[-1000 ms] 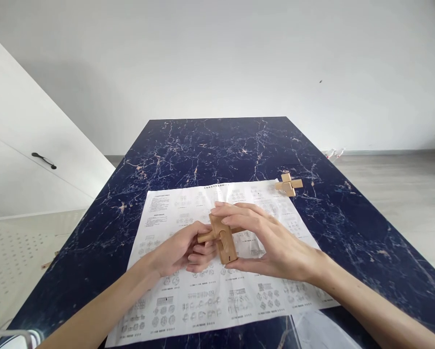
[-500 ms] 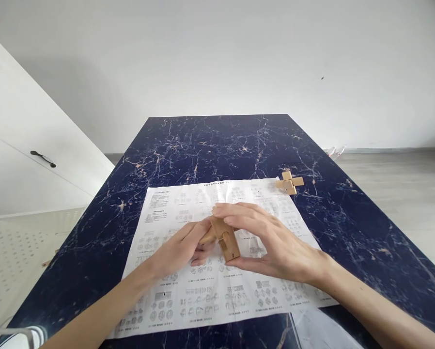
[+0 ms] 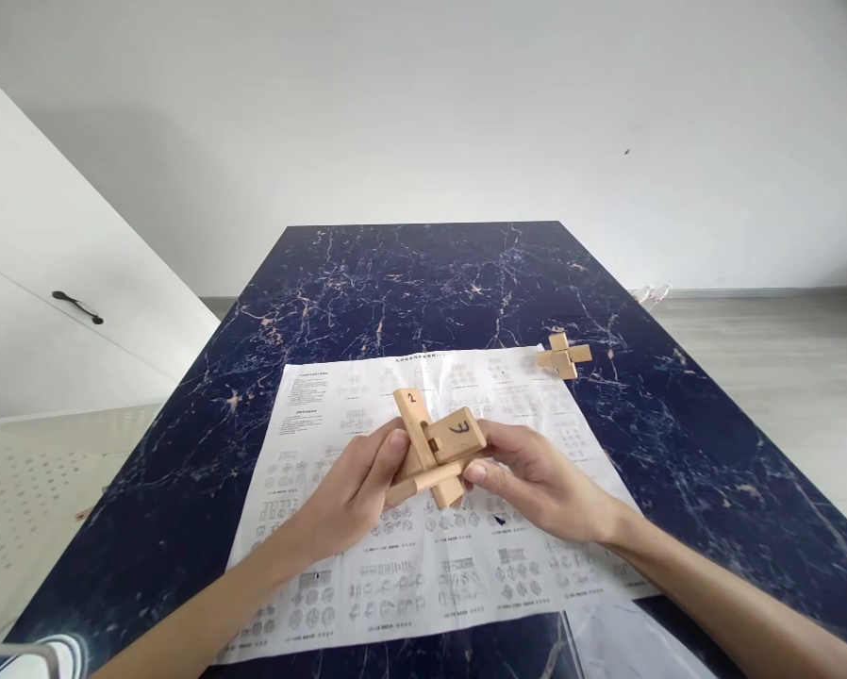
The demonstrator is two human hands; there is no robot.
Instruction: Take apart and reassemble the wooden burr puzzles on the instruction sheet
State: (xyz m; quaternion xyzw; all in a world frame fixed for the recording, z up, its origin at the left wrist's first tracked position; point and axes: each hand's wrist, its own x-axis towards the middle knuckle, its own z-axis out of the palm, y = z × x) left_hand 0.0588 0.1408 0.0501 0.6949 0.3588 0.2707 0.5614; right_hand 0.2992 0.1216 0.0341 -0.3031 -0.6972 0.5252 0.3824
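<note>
A tan assembly of crossed wooden bars is held over a white printed paper sheet; the left hand grips its left side, the right hand its right; yonder a tan wooden cross sits at the sheet's far corner on the dark-blue, white-veined bench.

One head-worn camera looked forward and down along the surface, from near above the left hand and right hand, taking in both far corners and the wall beyond.
</note>
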